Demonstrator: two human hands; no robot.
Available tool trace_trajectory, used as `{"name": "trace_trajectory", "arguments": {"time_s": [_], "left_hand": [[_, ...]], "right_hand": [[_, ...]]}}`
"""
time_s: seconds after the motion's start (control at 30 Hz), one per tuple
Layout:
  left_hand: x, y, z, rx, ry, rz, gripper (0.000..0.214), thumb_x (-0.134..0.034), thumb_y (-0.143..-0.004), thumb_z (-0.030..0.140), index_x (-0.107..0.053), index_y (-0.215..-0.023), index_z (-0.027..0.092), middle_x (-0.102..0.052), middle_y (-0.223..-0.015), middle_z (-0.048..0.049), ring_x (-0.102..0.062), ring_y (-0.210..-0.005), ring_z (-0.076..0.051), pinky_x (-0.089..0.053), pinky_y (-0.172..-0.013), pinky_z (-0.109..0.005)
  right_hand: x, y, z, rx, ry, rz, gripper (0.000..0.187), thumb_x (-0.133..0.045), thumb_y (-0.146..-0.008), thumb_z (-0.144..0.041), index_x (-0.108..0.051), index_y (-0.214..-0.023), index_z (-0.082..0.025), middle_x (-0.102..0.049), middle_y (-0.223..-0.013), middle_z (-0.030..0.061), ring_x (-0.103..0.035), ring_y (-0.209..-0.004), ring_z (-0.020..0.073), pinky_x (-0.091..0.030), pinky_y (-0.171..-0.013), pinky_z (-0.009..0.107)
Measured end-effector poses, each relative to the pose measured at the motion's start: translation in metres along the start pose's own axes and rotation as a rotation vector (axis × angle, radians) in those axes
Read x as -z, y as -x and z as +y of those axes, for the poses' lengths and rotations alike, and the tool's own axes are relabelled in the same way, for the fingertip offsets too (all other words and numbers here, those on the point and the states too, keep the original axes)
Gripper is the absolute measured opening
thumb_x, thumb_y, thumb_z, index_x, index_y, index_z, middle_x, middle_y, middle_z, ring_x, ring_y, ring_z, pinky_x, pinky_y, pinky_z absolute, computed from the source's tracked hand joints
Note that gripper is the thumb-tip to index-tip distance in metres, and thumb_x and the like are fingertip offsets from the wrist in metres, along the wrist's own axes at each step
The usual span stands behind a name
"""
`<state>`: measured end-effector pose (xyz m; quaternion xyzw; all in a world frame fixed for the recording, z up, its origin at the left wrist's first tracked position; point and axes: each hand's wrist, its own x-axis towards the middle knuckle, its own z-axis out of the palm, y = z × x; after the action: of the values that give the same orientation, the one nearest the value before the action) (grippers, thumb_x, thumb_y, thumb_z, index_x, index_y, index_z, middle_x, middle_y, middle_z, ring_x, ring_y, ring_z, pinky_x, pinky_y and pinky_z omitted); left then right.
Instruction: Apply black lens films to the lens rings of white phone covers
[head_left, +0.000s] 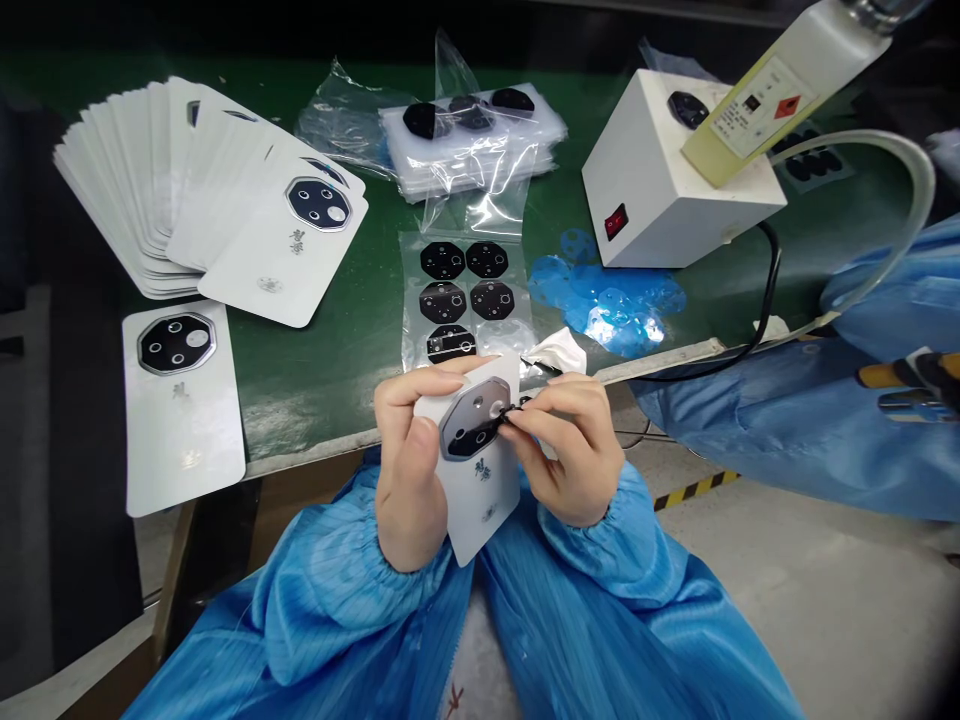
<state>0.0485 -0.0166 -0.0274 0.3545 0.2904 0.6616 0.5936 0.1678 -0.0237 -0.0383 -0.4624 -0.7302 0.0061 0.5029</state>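
Clasping white panel (480, 505) just below frame centre between thumb and fingers of left hand (411, 460); pinching small dark piece (506, 413) with right hand (574, 450) at octagonal inset (465, 425). Brace firmly, work lightly.

1 head camera looks forward and steeply down from above the wearer's lap. The left hand (411, 470) and right hand (576, 450) sit near, around mid-view; sleeves (337, 580) lie below, the bench (300, 385) farther off, and floor (780, 580) at lower right.
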Motion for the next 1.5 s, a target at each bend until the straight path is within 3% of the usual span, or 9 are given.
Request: {"name": "trace_trajectory", "arguments": {"time_s": [0.17, 0.3, 0.5, 0.77, 0.83, 1.0, 1.2, 1.33, 1.5], "left_hand": [[0.003, 0.0, -0.002, -0.067, -0.079, -0.059, 0.018, -0.043, -0.091, 0.03, -0.057, -0.1, 0.024, -0.064, -0.105, -0.0078, -0.059, -0.098, -0.023, -0.048, -0.082, -0.039], [0.003, -0.001, -0.005, -0.096, -0.121, -0.068, 0.019, -0.042, -0.091, 0.029, -0.057, -0.101, 0.023, -0.064, -0.105, -0.0077, -0.058, -0.1, -0.024, -0.047, -0.083, -0.04], [0.001, -0.004, -0.01, -0.214, -0.131, -0.034, 0.019, -0.042, -0.091, 0.028, -0.058, -0.1, 0.022, -0.065, -0.105, -0.0072, -0.059, -0.098, -0.024, -0.047, -0.082, -0.04], [-0.003, -0.001, -0.009, -0.173, -0.1, -0.027, 0.02, -0.042, -0.092, 0.031, -0.06, -0.1, 0.027, -0.065, -0.102, -0.0036, -0.058, -0.099, -0.022, -0.05, -0.08, -0.04], [-0.004, 0.0, -0.007, -0.161, -0.096, -0.018, 0.019, -0.043, -0.091, 0.032, -0.06, -0.1, 0.029, -0.065, -0.101, -0.0026, -0.058, -0.098, -0.022, -0.05, -0.08, -0.041], [-0.006, -0.001, -0.004, -0.09, -0.075, 0.06, 0.015, -0.045, -0.089, 0.034, -0.059, -0.096, 0.032, -0.063, -0.103, -0.0004, -0.058, -0.099, -0.023, -0.051, -0.08, -0.044], [-0.005, -0.001, -0.008, -0.155, -0.078, 0.039, 0.017, -0.044, -0.091, 0.031, -0.06, -0.097, 0.029, -0.065, -0.1, -0.0026, -0.059, -0.096, -0.021, -0.049, -0.081, -0.039], [-0.006, 0.001, -0.009, -0.126, -0.08, 0.034, 0.017, -0.045, -0.089, 0.033, -0.06, -0.098, 0.032, -0.065, -0.101, 0.0002, -0.058, -0.098, -0.021, -0.047, -0.084, -0.041], [-0.003, 0.0, -0.016, -0.187, -0.099, 0.024, 0.019, -0.041, -0.092, 0.033, -0.057, -0.101, 0.03, -0.063, -0.106, -0.0013, -0.06, -0.093, -0.021, -0.053, -0.075, -0.043]], "right_hand": [[0.006, -0.004, 0.002, -0.098, -0.028, -0.176, 0.007, -0.058, -0.082, -0.012, -0.056, -0.085, -0.018, -0.055, -0.08, 0.0034, -0.05, -0.077, 0.0162, -0.044, -0.068, 0.035], [0.006, -0.004, 0.004, -0.068, 0.005, -0.227, 0.006, -0.055, -0.083, -0.013, -0.052, -0.083, -0.018, -0.055, -0.079, 0.0028, -0.05, -0.075, 0.0161, -0.04, -0.068, 0.035], [-0.002, 0.003, 0.001, -0.03, -0.029, -0.177, 0.008, -0.054, -0.083, -0.017, -0.047, -0.08, -0.019, -0.054, -0.077, 0.0017, -0.047, -0.073, 0.0158, -0.039, -0.066, 0.034], [-0.002, 0.005, -0.006, -0.052, -0.08, -0.067, 0.008, -0.052, -0.077, -0.014, -0.049, -0.081, -0.02, -0.05, -0.079, 0.001, -0.05, -0.074, 0.016, -0.041, -0.068, 0.037], [-0.003, 0.007, -0.01, -0.08, -0.099, -0.005, 0.008, -0.052, -0.078, -0.024, -0.051, -0.085, -0.02, -0.049, -0.084, 0.0029, -0.051, -0.076, 0.018, -0.041, -0.071, 0.041], [-0.007, 0.015, -0.013, -0.103, -0.149, 0.081, 0.047, -0.049, -0.077, -0.056, -0.053, -0.103, -0.017, -0.048, -0.092, 0.0065, -0.052, -0.085, 0.0231, -0.044, -0.074, 0.045], [-0.006, 0.007, -0.008, -0.114, -0.143, 0.015, 0.022, -0.063, -0.08, -0.032, -0.049, -0.094, -0.021, -0.053, -0.088, 0.0036, -0.054, -0.082, 0.0181, -0.048, -0.07, 0.037], [-0.009, 0.001, -0.013, -0.162, -0.182, 0.013, 0.021, -0.063, -0.078, -0.013, -0.05, -0.091, -0.021, -0.061, -0.078, 0.0005, -0.057, -0.073, 0.015, -0.047, -0.066, 0.033], [-0.012, 0.001, -0.02, -0.147, -0.128, 0.037, 0.018, -0.06, -0.078, -0.009, -0.051, -0.089, -0.02, -0.064, -0.073, -0.0002, -0.059, -0.066, 0.0136, -0.048, -0.062, 0.031]]}}
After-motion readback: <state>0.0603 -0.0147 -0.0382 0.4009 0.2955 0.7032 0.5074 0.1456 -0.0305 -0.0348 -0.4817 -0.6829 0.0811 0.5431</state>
